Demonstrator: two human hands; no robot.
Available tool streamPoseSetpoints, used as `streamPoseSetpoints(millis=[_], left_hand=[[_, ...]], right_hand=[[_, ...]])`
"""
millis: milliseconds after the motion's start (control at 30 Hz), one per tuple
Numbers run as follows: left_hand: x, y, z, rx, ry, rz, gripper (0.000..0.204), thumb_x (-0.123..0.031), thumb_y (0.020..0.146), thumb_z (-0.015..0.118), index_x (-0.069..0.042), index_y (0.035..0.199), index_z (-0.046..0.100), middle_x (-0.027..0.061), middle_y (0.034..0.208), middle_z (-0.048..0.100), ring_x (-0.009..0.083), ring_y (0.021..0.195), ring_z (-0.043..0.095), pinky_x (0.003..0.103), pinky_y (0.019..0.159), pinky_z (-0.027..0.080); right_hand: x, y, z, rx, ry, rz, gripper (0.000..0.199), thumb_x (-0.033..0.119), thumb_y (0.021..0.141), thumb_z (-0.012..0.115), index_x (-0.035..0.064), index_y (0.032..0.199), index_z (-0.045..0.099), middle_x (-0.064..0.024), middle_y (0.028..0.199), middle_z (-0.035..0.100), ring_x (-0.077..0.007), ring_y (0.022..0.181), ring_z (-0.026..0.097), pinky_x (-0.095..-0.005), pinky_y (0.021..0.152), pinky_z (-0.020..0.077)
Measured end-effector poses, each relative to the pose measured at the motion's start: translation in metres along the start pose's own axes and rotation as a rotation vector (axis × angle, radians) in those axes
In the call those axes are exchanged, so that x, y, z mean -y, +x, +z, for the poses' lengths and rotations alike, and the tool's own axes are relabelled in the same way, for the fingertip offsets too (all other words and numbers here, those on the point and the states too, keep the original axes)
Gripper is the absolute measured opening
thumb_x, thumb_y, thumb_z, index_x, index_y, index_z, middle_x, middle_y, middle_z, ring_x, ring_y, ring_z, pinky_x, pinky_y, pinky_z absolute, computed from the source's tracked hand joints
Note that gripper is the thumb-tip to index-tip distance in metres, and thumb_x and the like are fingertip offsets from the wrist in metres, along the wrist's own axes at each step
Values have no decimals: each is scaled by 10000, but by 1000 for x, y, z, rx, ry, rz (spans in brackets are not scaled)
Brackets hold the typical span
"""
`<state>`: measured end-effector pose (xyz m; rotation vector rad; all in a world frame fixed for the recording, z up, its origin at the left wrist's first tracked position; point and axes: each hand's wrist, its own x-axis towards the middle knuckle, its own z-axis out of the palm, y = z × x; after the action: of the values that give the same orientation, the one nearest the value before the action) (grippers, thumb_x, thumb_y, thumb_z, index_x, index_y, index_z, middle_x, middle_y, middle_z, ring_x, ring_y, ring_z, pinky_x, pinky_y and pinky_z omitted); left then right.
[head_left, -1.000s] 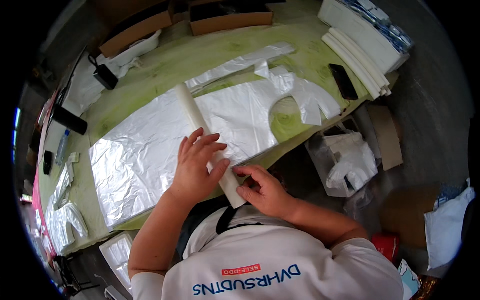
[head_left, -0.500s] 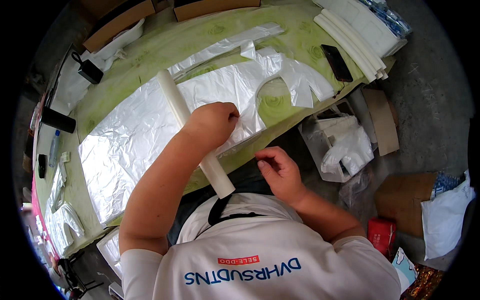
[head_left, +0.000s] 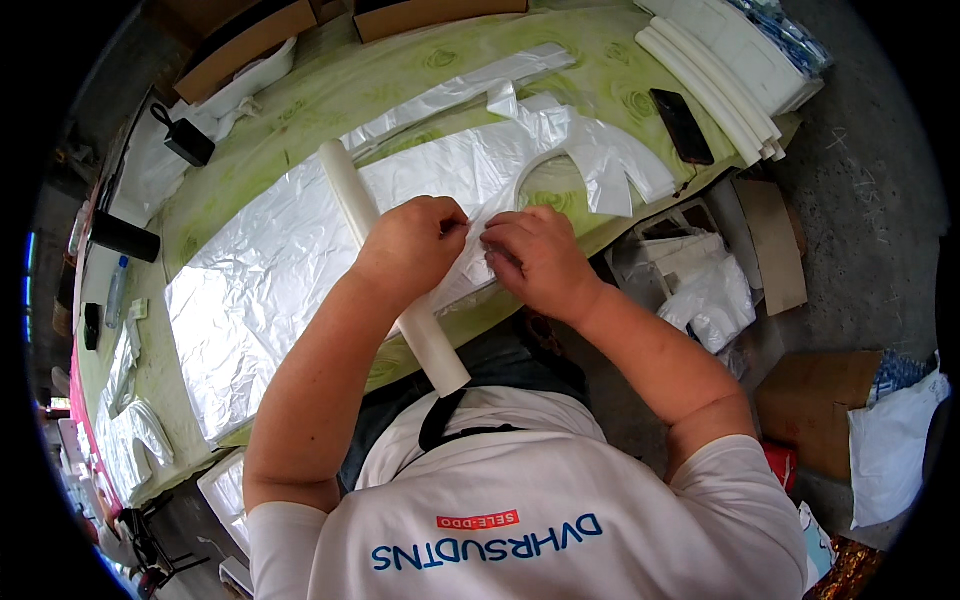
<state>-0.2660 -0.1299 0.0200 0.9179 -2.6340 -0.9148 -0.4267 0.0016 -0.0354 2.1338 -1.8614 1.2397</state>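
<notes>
The grip of left hand and right hand seems to pinch silvery film mid-frame, laid mostly flat, the pale roll across it unwrapped.

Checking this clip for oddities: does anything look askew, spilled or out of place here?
Nothing looks spilled. The one thing askew is the white roll: it lies slanted across the creased plastic sheet, its near end jutting past the edge of the green-covered table, so it looks loosely placed.
</notes>
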Motion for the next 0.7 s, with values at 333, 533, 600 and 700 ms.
streamPoseSetpoints(millis=[333,533,600,700], left_hand=[[-9,-11,-10,-158,-43,-53,187,-152,898,687,-18,1026,711,141,957,713,258,818,701,353,771,555],[-9,-13,-6,-118,18,27,170,-146,873,701,-17,984,704,129,911,695,242,792,699,344,751,559],[-10,-13,-10,-49,26,-25,178,-157,872,708,-28,994,709,115,964,693,230,811,682,339,763,558],[-11,-1,-16,9,-16,-29,347,-176,865,742,-48,1179,669,112,1130,663,209,843,658,323,796,556]], right_hand=[[8,7,-16,-3,-32,-34,228,187,797,737,99,1003,699,-64,993,691,-324,922,594,-438,827,447],[-72,48,23,-101,-248,186,507,218,849,685,41,1315,597,-165,1125,675,-391,1005,610,-501,896,495],[-84,67,10,-82,-286,432,592,198,856,669,57,1414,529,-201,1173,656,-395,1027,622,-488,920,505],[-76,69,4,-131,-258,444,639,164,850,662,93,1463,495,-217,1223,635,-402,1023,632,-489,930,510]])
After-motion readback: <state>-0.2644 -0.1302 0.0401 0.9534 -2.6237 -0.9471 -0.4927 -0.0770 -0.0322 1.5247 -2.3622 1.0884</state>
